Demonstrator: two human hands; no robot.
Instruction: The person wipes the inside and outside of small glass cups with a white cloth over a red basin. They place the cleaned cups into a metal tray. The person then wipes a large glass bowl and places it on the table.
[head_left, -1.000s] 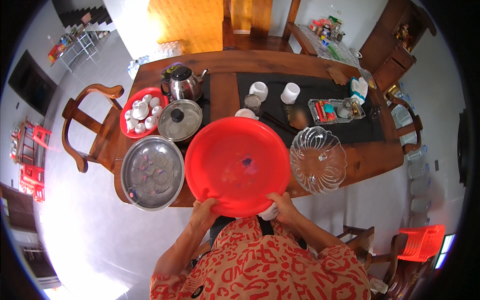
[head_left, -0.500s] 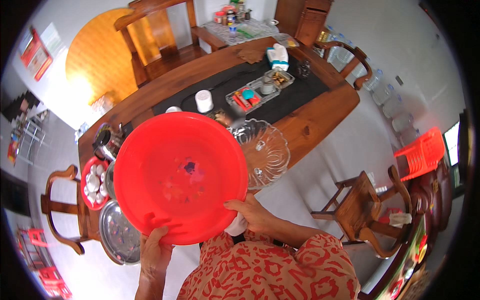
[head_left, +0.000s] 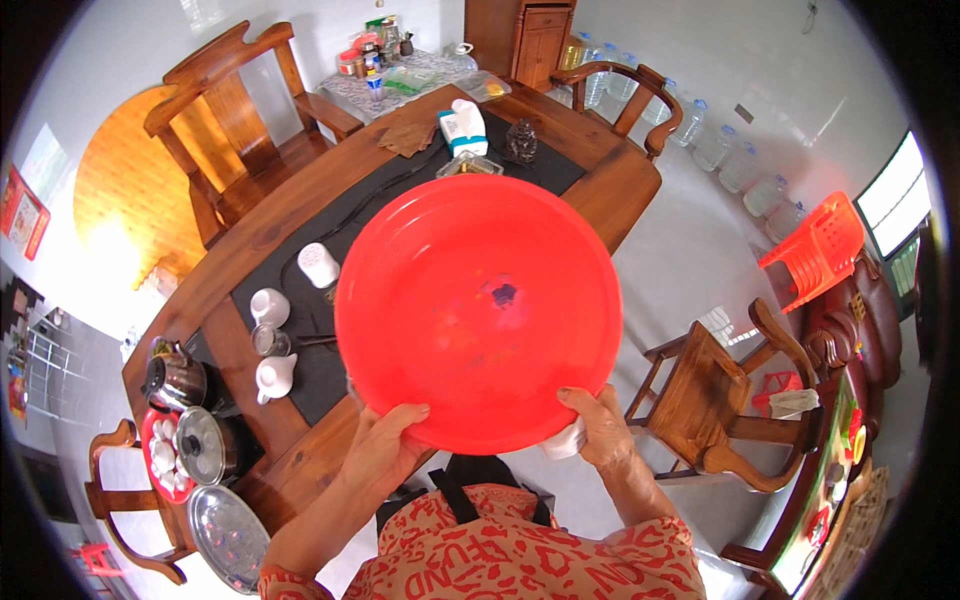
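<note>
Both my hands hold a round red plastic basin (head_left: 450,380) with a faded flower print on its bottom. My left hand (head_left: 388,455) grips the near left rim, thumb over the inside. My right hand (head_left: 603,428) grips the near right rim the same way. A white object (head_left: 566,440), its kind unclear, shows beside my right hand under the basin. Nothing lies inside the basin. It is held over the near edge of the wooden table (head_left: 300,460) and hides part of the tabletop.
Left on the table are a white canister (head_left: 318,265), white pitchers (head_left: 275,378), a kettle (head_left: 176,380), a lidded pot (head_left: 204,445), a red tray of cups (head_left: 163,455) and a steel tray (head_left: 228,535). A tissue pack (head_left: 463,130) lies far back. Wooden chairs (head_left: 705,390) surround the table.
The basin has moved right in the view with both hands still on it. My view has turned, showing the white pitchers and pot; the clear glass dish is now hidden.
</note>
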